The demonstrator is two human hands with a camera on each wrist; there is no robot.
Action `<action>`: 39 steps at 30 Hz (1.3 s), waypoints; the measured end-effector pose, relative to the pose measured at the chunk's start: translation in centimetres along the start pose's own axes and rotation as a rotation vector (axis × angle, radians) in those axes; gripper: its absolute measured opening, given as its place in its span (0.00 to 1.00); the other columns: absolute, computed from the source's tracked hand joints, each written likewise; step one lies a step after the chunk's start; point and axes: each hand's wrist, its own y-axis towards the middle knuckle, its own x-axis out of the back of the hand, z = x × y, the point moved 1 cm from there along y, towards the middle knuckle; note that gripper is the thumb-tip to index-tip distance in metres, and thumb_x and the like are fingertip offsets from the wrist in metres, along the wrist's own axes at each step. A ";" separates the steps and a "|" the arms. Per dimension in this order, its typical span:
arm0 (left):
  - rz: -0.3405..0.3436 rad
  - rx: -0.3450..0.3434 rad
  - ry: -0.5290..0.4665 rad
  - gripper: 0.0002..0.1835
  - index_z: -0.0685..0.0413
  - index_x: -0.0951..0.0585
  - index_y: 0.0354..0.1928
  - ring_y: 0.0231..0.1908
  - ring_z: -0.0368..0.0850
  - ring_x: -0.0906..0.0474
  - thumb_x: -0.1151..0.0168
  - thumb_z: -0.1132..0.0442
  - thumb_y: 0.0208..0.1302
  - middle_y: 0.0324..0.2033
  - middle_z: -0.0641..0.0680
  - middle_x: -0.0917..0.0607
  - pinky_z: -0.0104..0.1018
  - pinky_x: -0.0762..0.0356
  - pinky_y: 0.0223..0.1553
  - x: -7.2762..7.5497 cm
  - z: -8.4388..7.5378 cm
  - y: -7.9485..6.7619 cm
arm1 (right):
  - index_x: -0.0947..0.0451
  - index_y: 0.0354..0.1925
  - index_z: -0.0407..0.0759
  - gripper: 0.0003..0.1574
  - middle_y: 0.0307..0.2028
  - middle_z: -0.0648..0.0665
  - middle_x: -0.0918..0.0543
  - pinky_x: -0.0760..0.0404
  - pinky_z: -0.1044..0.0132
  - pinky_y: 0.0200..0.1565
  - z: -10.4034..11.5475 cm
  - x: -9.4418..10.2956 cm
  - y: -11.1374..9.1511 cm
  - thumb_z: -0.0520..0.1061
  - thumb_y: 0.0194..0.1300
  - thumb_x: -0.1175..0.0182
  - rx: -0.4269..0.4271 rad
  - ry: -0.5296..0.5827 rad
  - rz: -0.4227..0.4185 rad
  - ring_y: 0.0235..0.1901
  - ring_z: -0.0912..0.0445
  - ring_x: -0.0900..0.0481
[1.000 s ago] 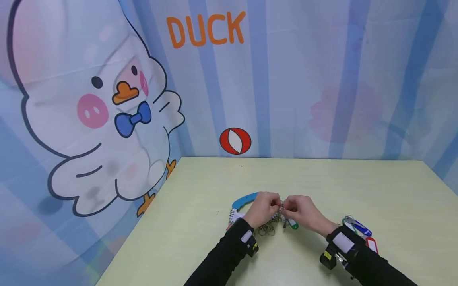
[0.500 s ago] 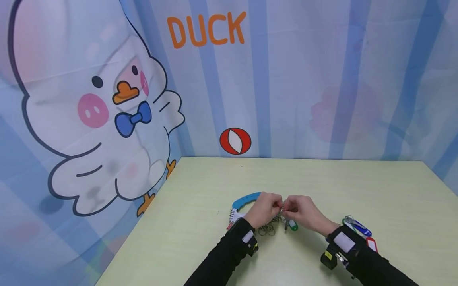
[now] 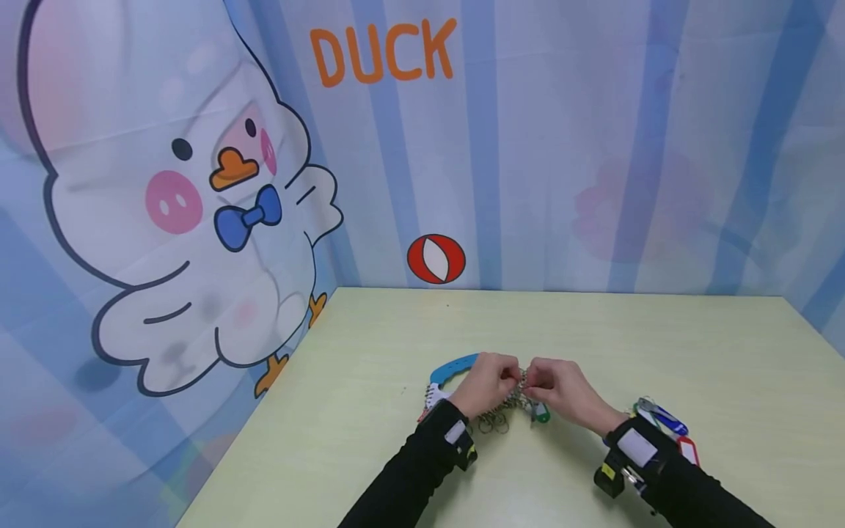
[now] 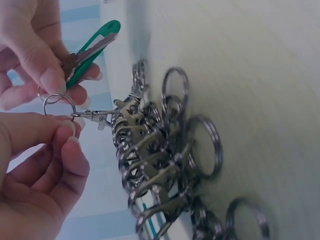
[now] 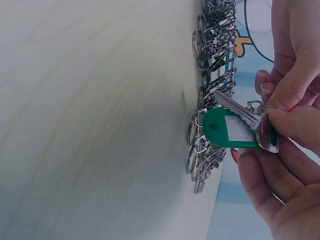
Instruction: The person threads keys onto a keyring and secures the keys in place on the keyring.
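My left hand (image 3: 487, 385) pinches a metal split ring (image 4: 59, 94) that hangs from a small snap clasp (image 4: 100, 116). Facing it, my right hand (image 3: 561, 389) holds a silver key (image 5: 240, 111) and a green key tag (image 5: 215, 127) with a white label, gripped near their small ring. Fingertips of both hands almost meet at the split ring. Whether the key's ring is threaded through it, I cannot tell. A row of metal clasps with rings (image 4: 155, 150) lies beneath the hands. Behind my left hand, a blue and white curved holder (image 3: 452, 367) is partly hidden.
Blue (image 3: 672, 422) and red key tags (image 3: 689, 449), with keys, lie on the pale tabletop (image 3: 594, 330) beside my right wrist. A printed duck curtain (image 3: 561, 147) hangs behind the table's far edge.
Both hands stay nearly in place, with small finger movements at the ring. The green tag and key swing slightly under my right hand.
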 end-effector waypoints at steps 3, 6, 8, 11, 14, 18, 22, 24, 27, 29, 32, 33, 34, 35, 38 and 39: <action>-0.013 0.057 -0.084 0.08 0.57 0.17 0.28 0.25 0.30 0.29 0.41 0.74 0.60 0.25 0.49 0.16 0.20 0.30 0.29 0.0 0.4 0.1 | 0.25 0.27 0.45 0.11 0.32 0.43 0.13 0.21 0.72 0.33 0.1 0.1 0.0 0.31 0.59 0.38 0.032 0.007 0.015 0.31 0.61 0.17; -0.028 0.120 -0.164 0.06 0.58 0.17 0.29 0.25 0.31 0.28 0.40 0.73 0.60 0.26 0.51 0.15 0.22 0.28 0.29 0.1 0.5 0.1 | 0.25 0.27 0.43 0.11 0.31 0.42 0.13 0.21 0.72 0.32 0.1 0.1 0.0 0.31 0.59 0.38 0.058 0.017 0.022 0.31 0.61 0.16; -0.030 0.150 -0.184 0.05 0.57 0.17 0.30 0.26 0.31 0.28 0.40 0.71 0.61 0.27 0.51 0.16 0.22 0.28 0.29 0.1 0.6 0.0 | 0.25 0.28 0.43 0.09 0.31 0.43 0.14 0.22 0.72 0.31 0.0 0.0 -0.1 0.32 0.60 0.38 0.056 0.031 0.023 0.30 0.61 0.17; -0.018 0.172 -0.180 0.03 0.56 0.18 0.33 0.27 0.32 0.29 0.40 0.70 0.62 0.28 0.50 0.17 0.22 0.28 0.30 0.2 0.5 -0.3 | 0.25 0.30 0.42 0.07 0.30 0.44 0.15 0.22 0.72 0.31 -0.2 -0.1 0.0 0.35 0.61 0.37 0.031 0.069 0.020 0.29 0.59 0.17; -0.001 0.149 -0.130 0.03 0.54 0.18 0.35 0.28 0.32 0.29 0.40 0.68 0.63 0.29 0.50 0.17 0.22 0.29 0.31 0.2 0.3 -0.6 | 0.25 0.31 0.41 0.05 0.30 0.45 0.16 0.21 0.71 0.32 -0.3 -0.2 0.1 0.37 0.62 0.37 -0.004 0.113 0.021 0.31 0.55 0.16; -0.003 0.074 -0.020 0.04 0.53 0.17 0.37 0.29 0.32 0.28 0.40 0.67 0.65 0.31 0.49 0.17 0.21 0.30 0.31 0.3 0.0 -0.7 | 0.25 0.31 0.39 0.06 0.30 0.45 0.17 0.20 0.71 0.33 -0.3 -0.1 0.3 0.38 0.63 0.37 -0.041 0.149 0.017 0.33 0.50 0.15; -0.033 0.028 0.069 0.04 0.52 0.16 0.36 0.31 0.34 0.28 0.39 0.66 0.65 0.31 0.48 0.19 0.20 0.30 0.33 0.4 -0.4 -0.5 | 0.25 0.33 0.38 0.07 0.30 0.44 0.16 0.20 0.71 0.34 -0.3 0.2 0.4 0.40 0.63 0.37 -0.051 0.176 0.010 0.33 0.49 0.15; -0.049 0.020 0.095 0.04 0.52 0.16 0.34 0.30 0.34 0.27 0.39 0.65 0.65 0.30 0.48 0.18 0.20 0.30 0.33 0.3 -0.4 -0.4 | 0.25 0.33 0.38 0.07 0.30 0.43 0.16 0.21 0.71 0.34 -0.3 0.4 0.4 0.41 0.63 0.37 -0.049 0.181 0.005 0.33 0.51 0.15; -0.071 0.029 0.094 0.05 0.53 0.16 0.31 0.29 0.32 0.27 0.38 0.66 0.64 0.28 0.49 0.17 0.19 0.30 0.33 0.2 -0.3 -0.5 | 0.24 0.34 0.39 0.06 0.30 0.44 0.16 0.22 0.71 0.33 -0.3 0.4 0.3 0.40 0.63 0.37 -0.044 0.168 0.005 0.30 0.57 0.18; -0.081 0.047 0.086 0.05 0.53 0.16 0.29 0.28 0.31 0.27 0.37 0.66 0.64 0.28 0.49 0.15 0.19 0.30 0.32 0.1 -0.2 -0.5 | 0.24 0.34 0.40 0.05 0.29 0.45 0.17 0.24 0.71 0.32 -0.3 0.3 0.2 0.39 0.63 0.37 -0.031 0.138 0.008 0.29 0.61 0.20; -0.094 0.083 0.054 0.05 0.53 0.16 0.29 0.26 0.30 0.27 0.37 0.67 0.63 0.27 0.49 0.15 0.20 0.30 0.31 -0.1 0.0 -0.5 | 0.25 0.33 0.41 0.04 0.29 0.46 0.18 0.25 0.71 0.30 -0.2 0.2 0.0 0.37 0.62 0.37 0.000 0.093 0.021 0.27 0.64 0.24; -0.095 0.095 0.043 0.05 0.54 0.15 0.29 0.26 0.30 0.28 0.37 0.67 0.62 0.27 0.49 0.15 0.20 0.31 0.30 -0.2 0.1 -0.5 | 0.25 0.33 0.41 0.05 0.28 0.47 0.18 0.25 0.72 0.29 -0.2 0.1 0.0 0.36 0.62 0.37 0.015 0.076 0.025 0.27 0.64 0.24; -0.097 0.110 0.027 0.05 0.54 0.15 0.29 0.26 0.30 0.28 0.37 0.67 0.62 0.27 0.49 0.15 0.20 0.31 0.30 -0.2 0.1 -0.5 | 0.25 0.32 0.42 0.05 0.28 0.47 0.18 0.25 0.72 0.29 -0.2 0.1 0.0 0.35 0.62 0.37 0.025 0.066 0.033 0.27 0.65 0.24; -0.101 0.123 0.009 0.05 0.54 0.15 0.29 0.25 0.30 0.28 0.37 0.68 0.62 0.26 0.49 0.15 0.21 0.31 0.30 -0.2 0.2 -0.5 | 0.25 0.32 0.42 0.06 0.28 0.48 0.18 0.25 0.72 0.29 -0.2 0.0 0.0 0.35 0.61 0.37 0.039 0.056 0.038 0.27 0.65 0.25; -0.105 0.165 -0.049 0.05 0.55 0.15 0.28 0.25 0.31 0.29 0.37 0.68 0.61 0.26 0.50 0.15 0.22 0.31 0.29 -0.2 0.2 -0.4 | 0.26 0.30 0.43 0.08 0.28 0.48 0.19 0.26 0.72 0.29 -0.3 0.0 0.0 0.34 0.61 0.37 0.064 0.036 0.053 0.26 0.66 0.26; -0.105 0.178 -0.064 0.05 0.55 0.15 0.28 0.25 0.31 0.29 0.36 0.68 0.61 0.26 0.50 0.15 0.22 0.31 0.29 -0.1 0.2 -0.4 | 0.26 0.30 0.43 0.08 0.28 0.49 0.19 0.26 0.72 0.29 -0.3 0.0 0.0 0.34 0.61 0.37 0.069 0.031 0.059 0.26 0.66 0.27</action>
